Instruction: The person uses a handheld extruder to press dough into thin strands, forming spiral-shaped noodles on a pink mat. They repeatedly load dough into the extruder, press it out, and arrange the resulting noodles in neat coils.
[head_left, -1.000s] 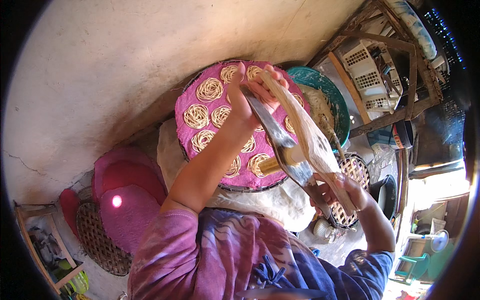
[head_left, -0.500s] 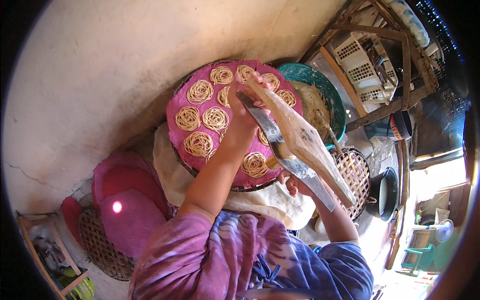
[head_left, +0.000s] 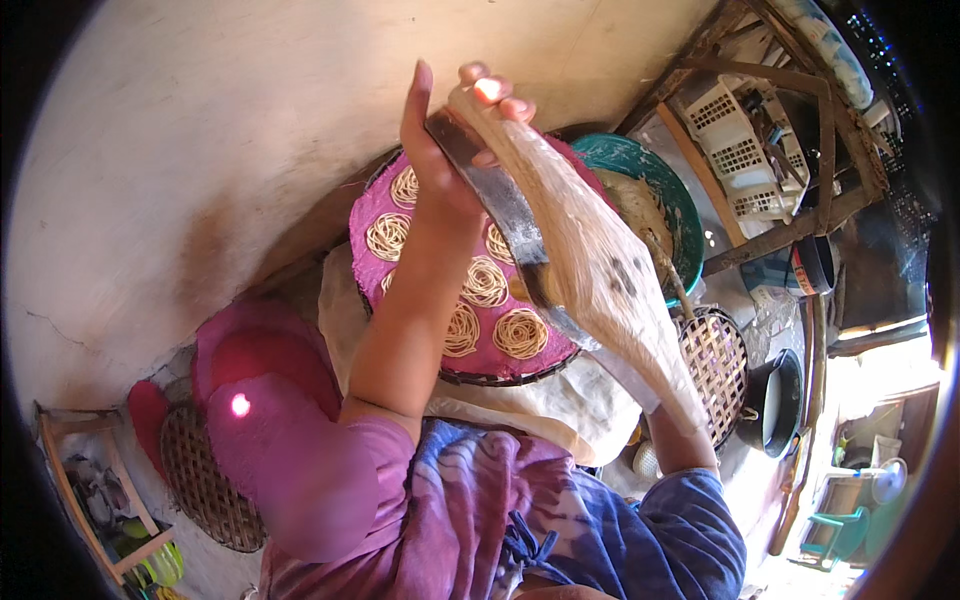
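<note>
My left hand (head_left: 450, 140) is wrapped round the far end of a long, two-part hand press, with its thumb sticking up. One part is a pale wooden lever (head_left: 600, 255); beside it runs a grey metal strip (head_left: 505, 205). My right forearm (head_left: 680, 440) reaches under the near end of the lever, which hides the right hand's fingers. Below the press lies a round tray spread with pink cloth (head_left: 390, 195). Coiled nests of pale noodle strands rest on it, one nest (head_left: 521, 333) near the front edge. Part of the tray is hidden by my left arm and the press.
A green basin (head_left: 685, 190) with pale dough and a stick stands behind on the right. Nearer are a woven basket (head_left: 715, 365) and a black pot (head_left: 778, 400). Pink cloths (head_left: 255, 420) cover a woven tray at left. A plain wall (head_left: 200, 130) rises behind.
The press has risen closer to me, its far end tilting up. My left hand has gone up and left with it. The right hand's fingers, visible before, are hidden behind the press.
</note>
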